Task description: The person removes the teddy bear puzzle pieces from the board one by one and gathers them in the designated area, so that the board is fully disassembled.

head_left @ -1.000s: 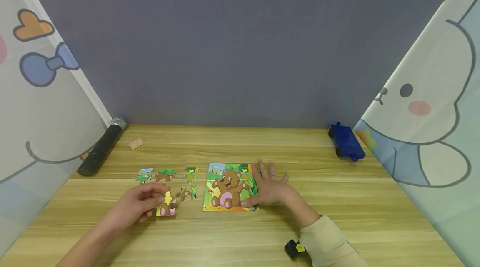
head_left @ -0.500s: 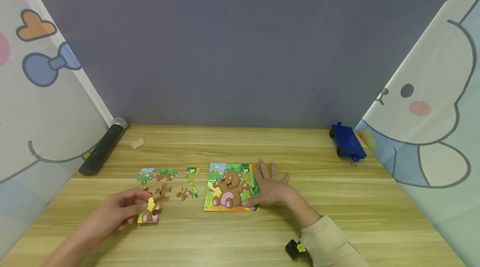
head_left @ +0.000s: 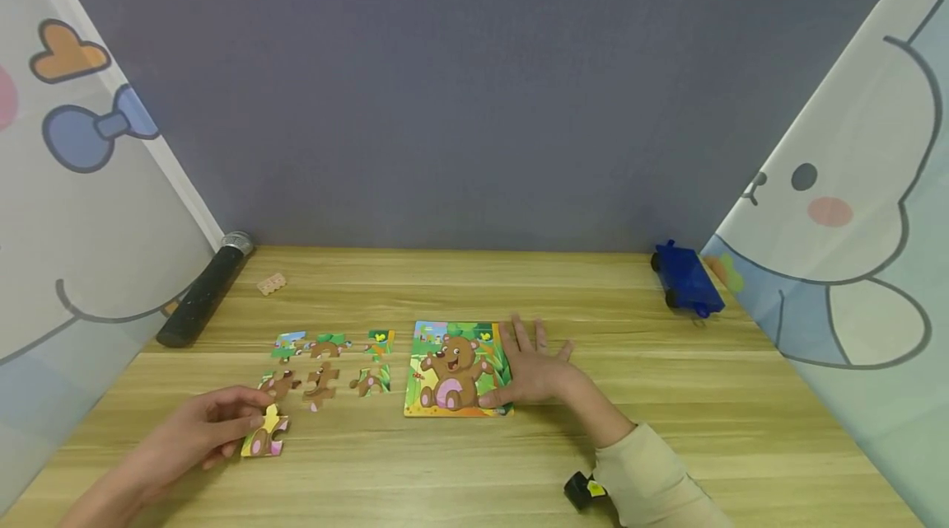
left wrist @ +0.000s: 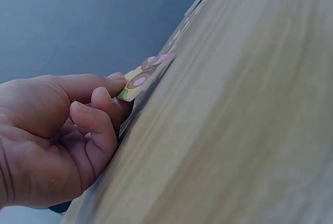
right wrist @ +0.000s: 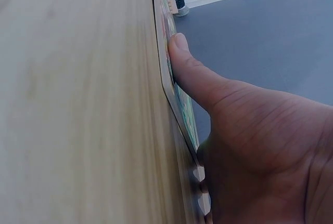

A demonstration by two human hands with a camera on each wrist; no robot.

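My left hand (head_left: 194,436) pinches a jigsaw piece (head_left: 259,443) printed with a bear's foot, yellow and pink, at the front left of the loose pieces. In the left wrist view the thumb and fingertips grip one edge of that piece (left wrist: 139,82), tilted close over the tabletop. Beyond it, several other jigsaw pieces (head_left: 322,381) lie spaced out in two rough rows. One brown piece (head_left: 278,385) sits just past the left fingertips. My right hand (head_left: 535,376) rests with spread fingers on the right edge of a square bear picture board (head_left: 448,376), its thumb over the lower right part.
A black microphone (head_left: 202,295) lies along the left edge, with a small tan wavy-edged block (head_left: 272,284) beside it. Back right is a blue toy cart (head_left: 688,279). A black object with a yellow mark (head_left: 580,492) shows by the right sleeve. A grey panel (head_left: 474,100) stands behind the table.
My left hand has carried the pinched piece left and towards the front, uncovering brown pieces behind it. My right hand stays on the board.
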